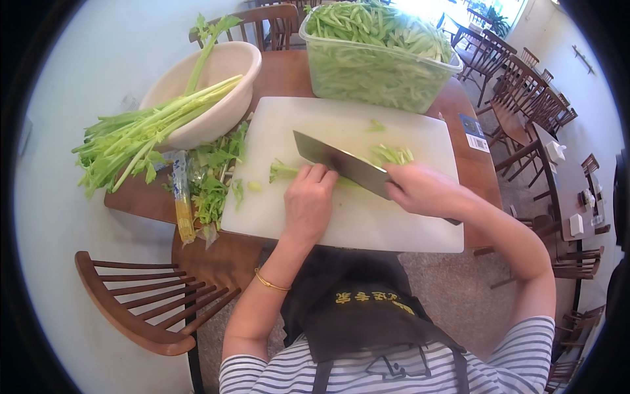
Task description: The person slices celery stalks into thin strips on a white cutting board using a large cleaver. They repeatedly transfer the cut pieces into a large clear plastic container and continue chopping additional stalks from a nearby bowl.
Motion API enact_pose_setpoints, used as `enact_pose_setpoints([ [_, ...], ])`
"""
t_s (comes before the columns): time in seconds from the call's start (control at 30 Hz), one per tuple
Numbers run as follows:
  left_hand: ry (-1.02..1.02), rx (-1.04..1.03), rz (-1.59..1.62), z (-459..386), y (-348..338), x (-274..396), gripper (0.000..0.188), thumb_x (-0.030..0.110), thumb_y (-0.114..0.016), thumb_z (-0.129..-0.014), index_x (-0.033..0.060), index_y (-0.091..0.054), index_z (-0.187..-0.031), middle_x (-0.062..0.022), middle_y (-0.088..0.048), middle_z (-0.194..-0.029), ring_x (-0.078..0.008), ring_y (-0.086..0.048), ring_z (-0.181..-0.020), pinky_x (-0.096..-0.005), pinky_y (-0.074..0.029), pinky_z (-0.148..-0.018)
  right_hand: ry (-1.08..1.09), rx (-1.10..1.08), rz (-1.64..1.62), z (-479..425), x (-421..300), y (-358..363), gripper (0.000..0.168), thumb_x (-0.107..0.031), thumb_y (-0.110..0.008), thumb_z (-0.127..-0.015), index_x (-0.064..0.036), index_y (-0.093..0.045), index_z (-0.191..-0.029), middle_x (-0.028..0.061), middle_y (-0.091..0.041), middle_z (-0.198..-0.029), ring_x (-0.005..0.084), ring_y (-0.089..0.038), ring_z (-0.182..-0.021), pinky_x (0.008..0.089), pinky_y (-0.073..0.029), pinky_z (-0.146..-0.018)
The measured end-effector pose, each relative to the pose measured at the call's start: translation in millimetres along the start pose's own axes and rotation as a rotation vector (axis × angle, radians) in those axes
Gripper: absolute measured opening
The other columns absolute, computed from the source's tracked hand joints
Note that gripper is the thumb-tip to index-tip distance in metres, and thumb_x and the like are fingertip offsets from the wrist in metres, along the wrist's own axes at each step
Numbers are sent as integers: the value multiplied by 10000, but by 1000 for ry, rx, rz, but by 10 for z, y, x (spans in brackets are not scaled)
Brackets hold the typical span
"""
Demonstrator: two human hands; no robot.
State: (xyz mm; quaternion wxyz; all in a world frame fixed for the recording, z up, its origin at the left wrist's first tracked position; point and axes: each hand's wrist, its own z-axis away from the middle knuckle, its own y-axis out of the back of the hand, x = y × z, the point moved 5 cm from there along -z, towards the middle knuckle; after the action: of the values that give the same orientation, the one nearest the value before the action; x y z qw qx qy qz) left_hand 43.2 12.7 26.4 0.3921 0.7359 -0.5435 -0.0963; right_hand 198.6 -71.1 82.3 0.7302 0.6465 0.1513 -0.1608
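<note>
My left hand presses a bunch of celery stalks against a white plastic cutting board, its fingers curled beside the blade. In my right hand is a cleaver, its broad blade slanting up to the left across the celery. The blade's lower edge and part of the stalks are hidden behind it and my fingers. Cut celery pieces lie beyond the blade on the right, with a small scrap farther back. A pale bit of celery rests near the board's left edge.
Behind the board stands a clear plastic tub heaped with cut celery. Long celery stalks hang over the rim of a pale basin at left. Leafy trimmings and a yellow-blue packet lie left of the board. A wooden chair stands near.
</note>
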Motion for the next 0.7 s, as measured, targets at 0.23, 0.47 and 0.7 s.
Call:
enact_pose_setpoints([
  [0.23, 22, -23, -11, 9, -12, -13, 158, 0, -639, -724, 52, -674, -869, -61, -643, -901, -252, -611, -841, -367, -516, -701, 37, 67, -17, -227, -39, -23, 188, -149, -515, -914, 39, -524, -925, 269, -594, -744, 447, -596, -778, 509, -449, -694],
  [0.47, 34, -39, -9, 44, -21, -5, 209, -35, -612, -690, 49, -663, -874, -71, -623, -864, -267, -604, -836, -372, -516, -697, -72, -87, 53, 84, -140, 122, 191, -151, -511, -906, 37, -548, -917, 278, -615, -805, 460, -603, -822, 529, -466, -755],
  [0.7, 23, -36, -4, 9, -10, 23, 221, -44, -605, -689, 58, -651, -880, -75, -624, -869, -275, -605, -842, -379, -517, -705, 60, 101, -53, -302, -117, -96, 201, -155, -510, -902, 38, -566, -899, 283, -617, -808, 458, -607, -819, 526, -472, -761],
])
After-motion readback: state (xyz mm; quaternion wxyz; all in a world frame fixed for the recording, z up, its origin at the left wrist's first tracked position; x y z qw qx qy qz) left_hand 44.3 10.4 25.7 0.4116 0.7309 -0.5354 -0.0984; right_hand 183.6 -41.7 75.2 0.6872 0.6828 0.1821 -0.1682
